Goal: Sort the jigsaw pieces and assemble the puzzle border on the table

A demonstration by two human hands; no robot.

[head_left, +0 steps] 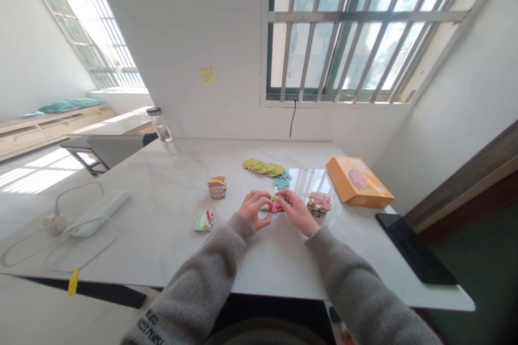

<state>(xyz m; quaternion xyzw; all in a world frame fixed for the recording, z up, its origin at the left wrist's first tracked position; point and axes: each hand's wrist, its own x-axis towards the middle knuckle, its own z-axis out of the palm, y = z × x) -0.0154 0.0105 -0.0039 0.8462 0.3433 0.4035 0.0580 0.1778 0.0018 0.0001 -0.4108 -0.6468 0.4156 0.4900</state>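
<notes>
Near the middle of the white table, my left hand [256, 209] and my right hand [298, 211] both grip pink and yellow puzzle pieces [277, 206] between them, fingers bent round the edges and partly hiding them. Right of my right hand sits a stack of pink patterned pieces [319, 204]. To the left of my left hand stand a stack of red and yellow pieces [217, 187] and, nearer me, a low pile of pale green and red pieces [204, 221]. Beyond my hands lie a spread row of yellow-green pieces [263, 167] and some teal pieces [282, 180].
An orange box [359, 182] rests at the right, with a black tablet-like device [416, 248] by the right edge. A power strip [97, 213] with white cables lies at the left. A glass bottle [161, 125] stands at the far left corner, near the wall.
</notes>
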